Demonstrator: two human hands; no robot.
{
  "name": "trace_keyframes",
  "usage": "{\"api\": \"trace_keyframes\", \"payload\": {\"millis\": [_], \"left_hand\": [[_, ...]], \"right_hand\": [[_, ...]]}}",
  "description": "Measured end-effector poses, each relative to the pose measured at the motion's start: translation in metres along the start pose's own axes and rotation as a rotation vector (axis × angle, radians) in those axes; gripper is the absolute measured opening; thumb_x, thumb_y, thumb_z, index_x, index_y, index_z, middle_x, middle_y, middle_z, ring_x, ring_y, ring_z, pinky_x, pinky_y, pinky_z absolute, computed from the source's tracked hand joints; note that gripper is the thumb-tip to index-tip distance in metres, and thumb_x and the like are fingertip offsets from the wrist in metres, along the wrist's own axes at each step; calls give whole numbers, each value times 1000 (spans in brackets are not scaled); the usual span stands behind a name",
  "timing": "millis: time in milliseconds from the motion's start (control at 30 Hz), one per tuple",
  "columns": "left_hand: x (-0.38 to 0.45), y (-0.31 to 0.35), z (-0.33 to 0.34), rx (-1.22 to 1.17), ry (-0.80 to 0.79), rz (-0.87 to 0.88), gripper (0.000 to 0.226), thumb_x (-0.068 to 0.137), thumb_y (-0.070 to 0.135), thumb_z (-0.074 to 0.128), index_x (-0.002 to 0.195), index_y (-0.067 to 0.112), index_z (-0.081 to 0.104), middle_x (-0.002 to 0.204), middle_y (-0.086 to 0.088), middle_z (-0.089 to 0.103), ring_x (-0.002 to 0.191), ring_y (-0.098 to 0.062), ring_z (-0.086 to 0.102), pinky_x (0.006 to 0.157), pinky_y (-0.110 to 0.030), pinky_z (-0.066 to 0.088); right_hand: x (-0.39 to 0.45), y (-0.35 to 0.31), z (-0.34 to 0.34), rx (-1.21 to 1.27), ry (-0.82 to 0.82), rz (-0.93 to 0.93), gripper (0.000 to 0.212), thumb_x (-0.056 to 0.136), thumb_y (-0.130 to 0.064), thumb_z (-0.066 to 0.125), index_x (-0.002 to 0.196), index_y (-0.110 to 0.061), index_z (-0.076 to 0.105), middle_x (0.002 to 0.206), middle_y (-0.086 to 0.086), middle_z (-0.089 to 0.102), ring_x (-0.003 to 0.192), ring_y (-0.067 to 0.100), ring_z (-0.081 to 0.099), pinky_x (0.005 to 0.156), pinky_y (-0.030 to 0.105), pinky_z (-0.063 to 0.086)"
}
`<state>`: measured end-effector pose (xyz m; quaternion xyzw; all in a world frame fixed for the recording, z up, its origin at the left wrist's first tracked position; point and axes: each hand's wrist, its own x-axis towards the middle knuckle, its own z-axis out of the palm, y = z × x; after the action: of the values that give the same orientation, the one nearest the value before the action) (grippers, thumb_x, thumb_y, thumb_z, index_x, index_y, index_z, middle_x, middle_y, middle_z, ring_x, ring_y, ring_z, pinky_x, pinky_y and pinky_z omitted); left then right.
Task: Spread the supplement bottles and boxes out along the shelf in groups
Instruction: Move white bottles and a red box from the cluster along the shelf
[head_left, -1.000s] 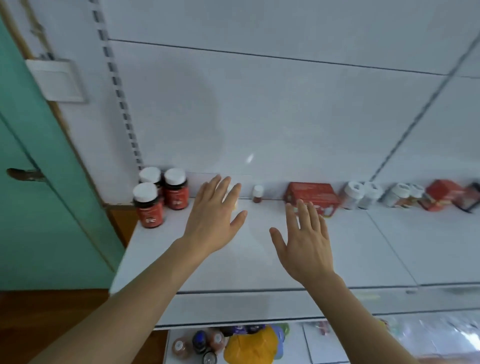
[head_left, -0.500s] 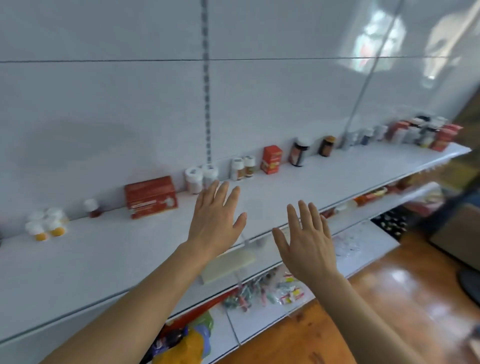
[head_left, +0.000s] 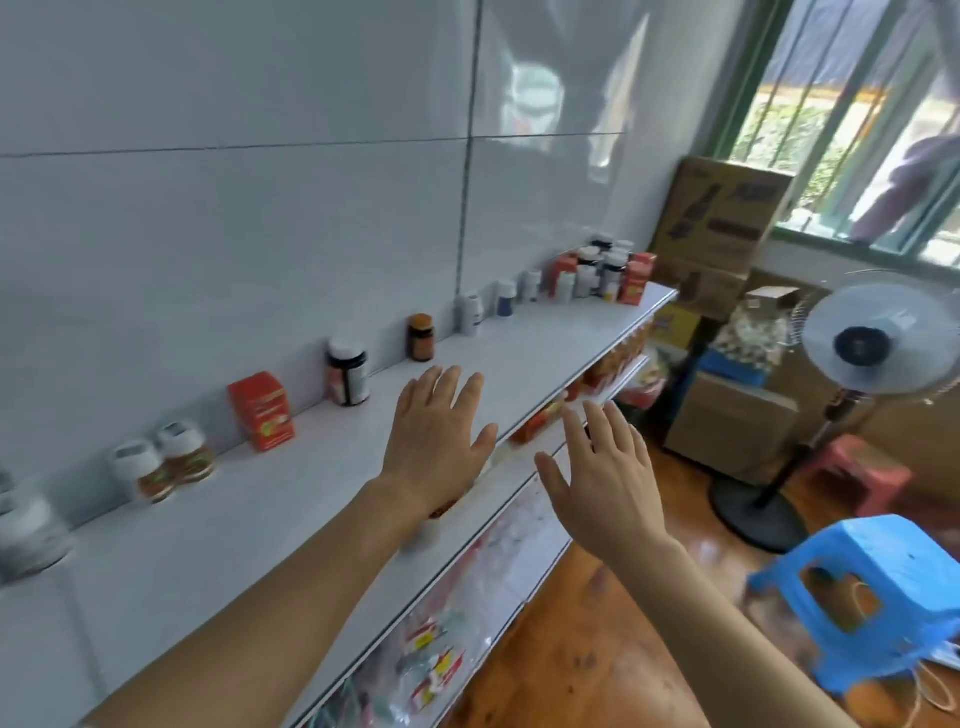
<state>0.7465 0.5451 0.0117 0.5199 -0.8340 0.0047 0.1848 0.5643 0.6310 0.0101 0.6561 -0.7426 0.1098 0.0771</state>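
Observation:
A long white shelf (head_left: 524, 358) runs along the tiled wall. Supplements stand at its back in small groups: two white-capped bottles (head_left: 163, 460), a red box (head_left: 261, 410), a dark bottle with a white cap (head_left: 347, 371), a small amber bottle (head_left: 421, 338), two white bottles (head_left: 485, 306), and a crowded cluster of bottles and red boxes (head_left: 602, 273) at the far right end. My left hand (head_left: 436, 436) hovers flat over the shelf's front, fingers straight, holding nothing. My right hand (head_left: 602, 478) is spread in the air just off the shelf edge, empty.
Lower shelves (head_left: 524, 509) under the top one hold packaged goods. To the right stand stacked cardboard boxes (head_left: 722, 228), a pedestal fan (head_left: 878, 353), a blue plastic stool (head_left: 872, 587) and a red stool (head_left: 857, 473) on the wooden floor. A barred window (head_left: 852, 114) is behind.
The view has swung right along the shelf, from its left end to its far right end. Both hands stay spread and empty, keeping their pose in front of me.

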Motion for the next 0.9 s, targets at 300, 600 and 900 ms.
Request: {"api": "trace_keyframes", "payload": {"millis": [300,600,900], "left_hand": [[162,82,71,-37,-62,83,63,100,51,36,154,21,25,160,-6,28,147,-25,21,122,-40,15],[304,146,151,-59,-84,-34,61,99,47,40,152,19,30,157,-5,34,144,-22,28,119,-39,24],[409,147,201,-65,-75,-214,56,101,43,40,150,16,34,151,-3,42,138,-23,37,113,-37,31]], "right_hand": [[107,133,26,12,27,97,77,94,-62,8,154,-17,28,161,8,27,151,30,13,123,45,14],[244,274,67,52,-28,-3,65,101,-56,28,155,-21,23,162,5,23,152,29,9,122,43,8],[388,322,108,68,-102,-207,65,101,-55,27,155,-19,22,161,7,24,151,31,9,123,44,10]]}}
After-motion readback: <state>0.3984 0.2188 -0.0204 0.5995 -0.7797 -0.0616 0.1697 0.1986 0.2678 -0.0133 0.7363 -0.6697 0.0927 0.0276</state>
